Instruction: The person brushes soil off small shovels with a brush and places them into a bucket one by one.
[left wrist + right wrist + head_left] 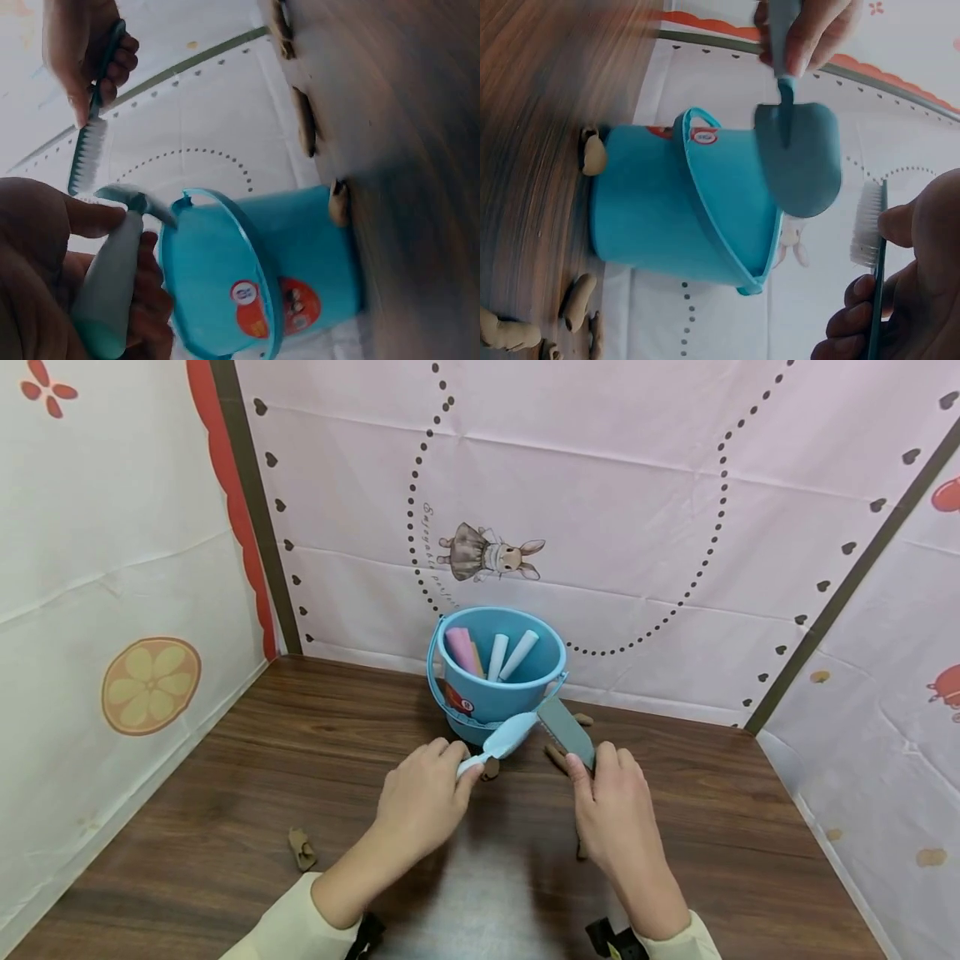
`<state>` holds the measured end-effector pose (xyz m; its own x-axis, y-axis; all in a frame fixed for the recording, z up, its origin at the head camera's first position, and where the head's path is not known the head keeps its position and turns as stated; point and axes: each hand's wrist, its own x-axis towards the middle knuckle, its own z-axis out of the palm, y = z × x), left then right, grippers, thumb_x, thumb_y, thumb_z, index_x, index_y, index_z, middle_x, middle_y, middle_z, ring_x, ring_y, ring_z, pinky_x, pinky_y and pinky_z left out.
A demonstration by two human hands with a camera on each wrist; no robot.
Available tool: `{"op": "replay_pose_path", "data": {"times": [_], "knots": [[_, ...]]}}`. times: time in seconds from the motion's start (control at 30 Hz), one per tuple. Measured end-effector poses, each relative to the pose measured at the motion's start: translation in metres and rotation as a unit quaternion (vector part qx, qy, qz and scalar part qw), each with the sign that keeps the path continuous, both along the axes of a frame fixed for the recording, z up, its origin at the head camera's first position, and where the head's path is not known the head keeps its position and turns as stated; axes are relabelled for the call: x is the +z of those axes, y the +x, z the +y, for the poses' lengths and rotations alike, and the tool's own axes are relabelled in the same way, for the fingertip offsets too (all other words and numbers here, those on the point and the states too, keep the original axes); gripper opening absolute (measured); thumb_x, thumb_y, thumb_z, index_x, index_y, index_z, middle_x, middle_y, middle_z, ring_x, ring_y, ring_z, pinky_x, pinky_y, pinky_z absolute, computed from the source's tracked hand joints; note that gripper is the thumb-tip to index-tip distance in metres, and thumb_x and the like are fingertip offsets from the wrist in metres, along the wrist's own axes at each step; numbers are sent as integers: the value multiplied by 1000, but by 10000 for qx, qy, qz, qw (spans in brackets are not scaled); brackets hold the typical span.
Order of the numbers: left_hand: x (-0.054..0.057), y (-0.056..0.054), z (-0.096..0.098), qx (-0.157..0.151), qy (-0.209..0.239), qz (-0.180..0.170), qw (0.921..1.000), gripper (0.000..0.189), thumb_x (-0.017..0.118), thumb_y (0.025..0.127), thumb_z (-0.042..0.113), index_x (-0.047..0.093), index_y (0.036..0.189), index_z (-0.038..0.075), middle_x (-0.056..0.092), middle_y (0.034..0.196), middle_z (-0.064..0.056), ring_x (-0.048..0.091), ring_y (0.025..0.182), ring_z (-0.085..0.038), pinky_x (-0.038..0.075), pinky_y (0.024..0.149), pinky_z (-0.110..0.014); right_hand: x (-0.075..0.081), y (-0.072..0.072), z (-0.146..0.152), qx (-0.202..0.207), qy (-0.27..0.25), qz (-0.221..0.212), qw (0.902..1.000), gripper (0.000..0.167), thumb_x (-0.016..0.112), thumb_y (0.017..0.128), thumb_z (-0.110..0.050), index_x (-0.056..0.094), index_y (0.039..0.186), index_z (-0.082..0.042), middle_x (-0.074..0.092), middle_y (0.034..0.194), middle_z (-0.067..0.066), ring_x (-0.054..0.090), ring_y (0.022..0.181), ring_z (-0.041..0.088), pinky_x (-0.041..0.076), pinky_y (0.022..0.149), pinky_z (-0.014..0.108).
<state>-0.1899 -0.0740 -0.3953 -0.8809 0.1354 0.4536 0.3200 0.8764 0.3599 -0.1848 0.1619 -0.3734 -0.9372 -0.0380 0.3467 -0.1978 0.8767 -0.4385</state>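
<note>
My left hand (423, 797) grips the handle of a light blue toy shovel (512, 735). Its blade slants up in front of the bucket. In my right hand (618, 814) is a scrub brush (566, 732), green-grey on the back. White bristles (868, 225) show in the right wrist view, facing toward the shovel. The brush's head is close to the blade's tip; whether they touch I cannot tell. Behind both tools stands a blue bucket (510, 693), upright, with pink and pale blue handles (519, 655) sticking up inside it.
Brown clay-like lumps lie on the wooden table (225, 793): one lump (302, 849) at the left, another lump (491, 769) by the bucket's base, and several near the right hand. Printed cloth walls (615, 510) enclose the back and both sides.
</note>
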Motion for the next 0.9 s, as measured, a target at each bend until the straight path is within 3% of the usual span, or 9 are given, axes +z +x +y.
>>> {"op": "replay_pose_path", "data": {"times": [0.07, 0.13, 0.17, 0.23, 0.3, 0.37, 0.5, 0.67, 0.9], "knots": [[1, -3, -1, -328, 914, -1029, 9899, 22, 61, 101, 38, 65, 93, 18, 53, 77, 5, 50, 67, -13, 41, 54, -32, 1, 2, -2, 66, 9, 75, 10000, 54, 30, 106, -57, 46, 89, -8, 41, 81, 9, 41, 73, 24, 34, 67, 37], [2, -7, -2, -905, 2205, -2094, 9483, 26, 56, 104, 35, 65, 93, 14, 53, 76, 3, 48, 67, -13, 39, 57, -31, 2, 4, -5, 110, 43, 149, 9998, 53, 32, 106, -56, 46, 88, -9, 40, 80, 9, 40, 73, 24, 34, 67, 36], [2, -9, -3, -1210, 2854, -2637, 9134, 28, 53, 106, 35, 64, 93, 12, 53, 76, 2, 48, 66, -13, 39, 57, -30, 2, 5, -7, 130, 68, 189, 9997, 53, 33, 106, -56, 46, 87, -9, 40, 79, 8, 40, 72, 24, 34, 67, 36], [2, -13, -5, -1656, 3997, -3563, 8282, 31, 49, 108, 33, 63, 94, 8, 53, 76, 1, 47, 66, -12, 38, 56, -27, 1, 5, -10, 166, 110, 228, 9995, 51, 34, 106, -56, 46, 86, -10, 40, 78, 8, 40, 72, 23, 34, 68, 36], [2, -14, -7, -1879, 4712, -4227, 7509, 32, 46, 108, 31, 61, 96, 6, 54, 78, 0, 49, 64, -11, 39, 52, -25, -1, 6, -13, 194, 159, 255, 9994, 47, 40, 106, -52, 46, 86, -10, 40, 77, 7, 40, 72, 23, 35, 68, 36], [2, -15, -8, -1927, 4995, -4583, 7094, 32, 45, 108, 33, 61, 97, 8, 55, 79, 1, 50, 64, -9, 40, 50, -24, -3, 7, -17, 239, 214, 266, 9991, 43, 45, 106, -48, 49, 87, -10, 41, 77, 6, 41, 72, 22, 36, 68, 37], [1, -13, -7, -1945, 5148, -4731, 6880, 32, 46, 108, 34, 61, 99, 6, 55, 81, 0, 51, 65, -10, 43, 51, -23, -7, 13, -29, 474, 410, 208, 9978, 36, 53, 104, -43, 54, 94, -9, 45, 81, 5, 47, 76, 23, 41, 70, 40], [2, -10, -5, -1970, 5085, -4792, 6877, 31, 49, 107, 32, 61, 99, 5, 56, 81, 0, 51, 65, -9, 43, 52, -22, -12, 18, -37, 685, 607, 172, 9957, 33, 55, 103, -44, 55, 96, -11, 45, 82, 2, 47, 77, 22, 42, 69, 39], [7, -8, -5, -2238, 5002, -4804, 6848, 29, 49, 107, 31, 62, 93, 8, 53, 79, 0, 48, 63, -9, 40, 50, -21, -12, 9, -25, 195, 351, 276, 9988, 34, 55, 103, -44, 55, 93, -11, 46, 80, 6, 48, 76, 25, 39, 70, 41]]}}
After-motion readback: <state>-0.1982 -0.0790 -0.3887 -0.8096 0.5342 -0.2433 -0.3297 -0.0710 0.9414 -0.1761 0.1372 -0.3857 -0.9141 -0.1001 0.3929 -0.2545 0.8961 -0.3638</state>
